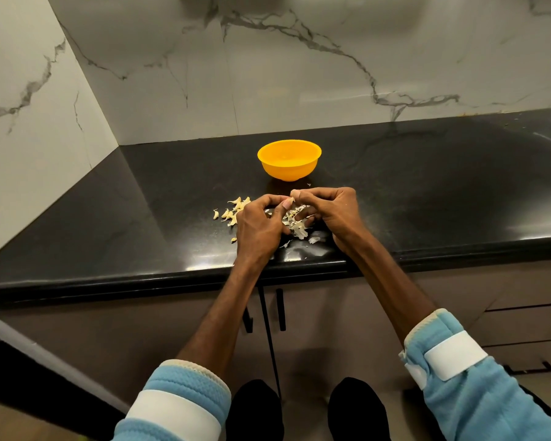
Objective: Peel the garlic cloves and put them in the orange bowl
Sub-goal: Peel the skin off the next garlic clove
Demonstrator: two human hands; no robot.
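Left hand (257, 226) and right hand (330, 211) pinch a garlic clove (292, 194) by the counter's (134, 237) front edge. Squeezed, it could shoot off.

On the counter (427, 192) the bowl (289, 160) sits just on the far side of our left hand (260, 226) and right hand (330, 211), garlic cloves (234, 210) left of the left hand, peels (299, 230) between the two.

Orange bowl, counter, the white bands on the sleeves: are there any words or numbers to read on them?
None. The orange bowl is plain, the black counter bears no writing, and the white sleeve bands are blank. No label, brand, number or sign shows anywhere.
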